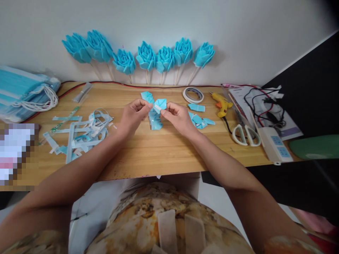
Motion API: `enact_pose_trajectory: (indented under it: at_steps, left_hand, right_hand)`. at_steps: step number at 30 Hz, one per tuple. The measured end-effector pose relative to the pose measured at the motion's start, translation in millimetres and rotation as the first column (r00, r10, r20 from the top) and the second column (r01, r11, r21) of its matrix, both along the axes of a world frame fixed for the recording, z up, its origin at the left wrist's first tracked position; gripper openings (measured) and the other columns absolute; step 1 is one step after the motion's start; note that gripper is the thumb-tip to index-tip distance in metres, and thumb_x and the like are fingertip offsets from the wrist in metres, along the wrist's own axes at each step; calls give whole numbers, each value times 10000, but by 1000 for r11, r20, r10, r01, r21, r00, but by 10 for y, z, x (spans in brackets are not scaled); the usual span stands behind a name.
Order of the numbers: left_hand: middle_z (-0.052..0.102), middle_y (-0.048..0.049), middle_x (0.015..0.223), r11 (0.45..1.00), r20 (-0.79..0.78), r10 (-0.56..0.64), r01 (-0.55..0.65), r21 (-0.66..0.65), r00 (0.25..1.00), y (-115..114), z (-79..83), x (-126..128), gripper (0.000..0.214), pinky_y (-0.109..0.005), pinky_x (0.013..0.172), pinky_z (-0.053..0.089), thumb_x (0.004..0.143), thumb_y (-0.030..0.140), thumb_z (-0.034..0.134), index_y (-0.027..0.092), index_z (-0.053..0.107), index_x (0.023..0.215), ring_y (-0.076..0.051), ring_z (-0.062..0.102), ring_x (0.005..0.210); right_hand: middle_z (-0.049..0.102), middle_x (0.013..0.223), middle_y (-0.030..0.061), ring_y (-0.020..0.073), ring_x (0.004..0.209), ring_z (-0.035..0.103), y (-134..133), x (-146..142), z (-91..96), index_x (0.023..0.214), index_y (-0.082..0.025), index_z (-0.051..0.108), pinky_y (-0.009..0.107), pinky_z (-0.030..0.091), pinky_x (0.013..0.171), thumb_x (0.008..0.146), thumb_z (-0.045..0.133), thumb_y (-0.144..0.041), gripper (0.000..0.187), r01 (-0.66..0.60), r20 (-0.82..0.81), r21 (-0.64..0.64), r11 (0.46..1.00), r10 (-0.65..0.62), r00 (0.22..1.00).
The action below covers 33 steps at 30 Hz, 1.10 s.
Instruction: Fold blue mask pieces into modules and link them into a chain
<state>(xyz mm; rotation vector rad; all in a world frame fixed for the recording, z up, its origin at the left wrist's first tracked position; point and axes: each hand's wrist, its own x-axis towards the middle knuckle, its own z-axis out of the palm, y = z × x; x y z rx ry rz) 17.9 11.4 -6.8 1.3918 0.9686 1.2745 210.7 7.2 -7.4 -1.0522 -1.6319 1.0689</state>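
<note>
Between my two hands is a small folded piece of blue mask fabric [160, 104], its white side partly showing. My left hand [136, 114] pinches its left edge, and my right hand [177, 117] grips the lower right corner with thumb and fingers. Below and behind it on the table lies a row of overlapping blue folded pieces [155, 123], partly hidden by my left fingers. Right of my right hand, a small pile of blue cut pieces [199, 121] sits near a single flat blue piece [196, 107].
Several blue fabric flowers [146, 56] on sticks lean along the wall. Left are mask scraps [87, 132] and stacked masks [19, 88]. At right lie a tape roll [193, 95], yellow glue gun [221, 104], scissors [246, 135], and a power strip [274, 144] with cables.
</note>
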Motion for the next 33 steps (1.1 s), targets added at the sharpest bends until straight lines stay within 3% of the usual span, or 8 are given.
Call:
enact_pose_trajectory:
  at_steps: [3,7,18,27,33]
  left_hand:
    - [524,44,613,956,-138,157,-115,269,978,-36,21,-1,274,-257,536,332,853,381,772,202,609,726,-91,430,548]
    - [564,43,614,902,-339,217,-55,427,915,-80,-22,-7,78,-259,553,335,885,260,727,202,718,834,-98,462,553]
    - [598,34,664,867,-533,296,11,499,792,-78,-84,-42,96,-288,626,383,926,240,698,244,781,974,-131,540,614]
    - [695,-6,714,807,-643,401,80,584,652,-101,-85,-57,134,-330,721,449,972,289,652,232,772,959,-180,642,693]
    - [722,-28,727,790,-662,423,106,604,619,-130,-79,-33,174,-336,716,455,979,270,609,217,766,927,-196,669,714]
  right_hand:
    - [545,654,-34,122,659,485,11,-13,-8,681,-232,509,285,392,644,828,649,-436,288,31,23,17,999,-32,999]
    - [461,614,-52,101,603,392,5,-32,-1,648,-237,467,282,328,594,821,634,-432,310,39,58,50,998,-41,997]
    - [484,624,-36,110,625,412,-12,-32,21,650,-236,458,281,331,607,827,611,-417,296,28,134,119,992,-44,990]
    - [480,639,-33,122,651,434,-26,-33,14,665,-231,457,287,364,665,829,583,-355,240,34,264,209,977,-90,960]
    - [501,635,-30,125,640,435,-35,-43,-2,665,-235,451,289,362,666,812,579,-349,225,41,293,239,970,-112,950]
